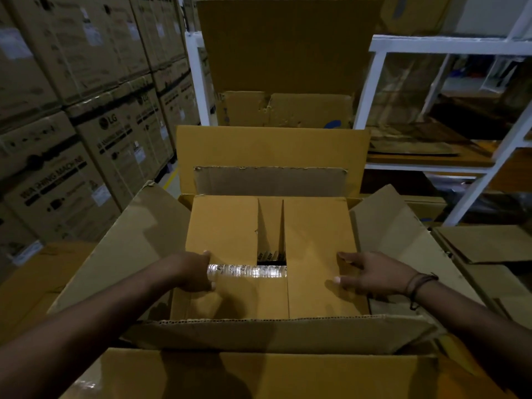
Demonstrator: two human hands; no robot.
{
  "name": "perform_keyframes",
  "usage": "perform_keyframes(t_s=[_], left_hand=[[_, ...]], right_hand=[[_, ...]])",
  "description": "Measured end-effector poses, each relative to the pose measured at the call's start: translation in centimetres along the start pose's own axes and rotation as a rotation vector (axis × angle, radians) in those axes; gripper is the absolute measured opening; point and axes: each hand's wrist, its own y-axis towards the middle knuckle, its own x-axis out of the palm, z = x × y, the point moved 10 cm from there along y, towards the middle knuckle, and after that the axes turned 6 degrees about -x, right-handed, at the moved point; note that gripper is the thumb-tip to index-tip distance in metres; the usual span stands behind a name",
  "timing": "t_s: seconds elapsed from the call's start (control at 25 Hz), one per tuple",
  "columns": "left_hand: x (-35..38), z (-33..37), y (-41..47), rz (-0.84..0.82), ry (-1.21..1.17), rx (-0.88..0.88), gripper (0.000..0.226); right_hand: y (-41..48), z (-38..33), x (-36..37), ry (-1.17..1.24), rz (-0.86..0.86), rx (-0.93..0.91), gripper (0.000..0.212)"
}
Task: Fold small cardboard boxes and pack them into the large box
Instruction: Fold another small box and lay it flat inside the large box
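A small cardboard box [316,226] sits inside the large box [129,246], whose four flaps stand open around it. The small box's two top flaps are folded down, with a narrow gap between them at the far side. A strip of clear tape [247,271] runs across the flaps. The left hand [195,272] curls its thumb and fingers round the strip's left end. The right hand [371,273] lies flat on the right flap, fingers spread, a dark cord bracelet [417,285] on the wrist. Left of the large box rise stacked washing machine cartons [86,133]. Beyond it to the right stands a white shelving rack [449,44].
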Motion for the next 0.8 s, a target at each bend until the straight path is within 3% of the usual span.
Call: perform_keyframes(t_s=[0.12, 0.28, 0.44, 0.6, 0.8], left_hand=[[0.2, 0.5, -0.1, 0.034, 0.039, 0.023, 0.084], [1.4, 0.0, -0.1, -0.016, 0.079, 0.046, 0.093], [1.4, -0.1, 0.4, -0.048, 0.115, 0.048, 0.092], [3.6, 0.4, 0.0, -0.105, 0.191, 0.056, 0.105], [4.6, -0.6, 0.5, -0.143, 0.037, 0.100, 0.116]], right_hand=[[0.6, -0.4, 0.1, -0.107, -0.058, -0.001, 0.092], [1.8, -0.1, 1.4, -0.348, -0.123, 0.027, 0.105], [2.2, -0.9, 3.0, -0.459, -0.268, 0.056, 0.087], [3.8, -2.5, 3.0, -0.451, -0.213, -0.024, 0.089], [4.7, -5.8, 3.4, -0.444, -0.128, -0.226, 0.092]])
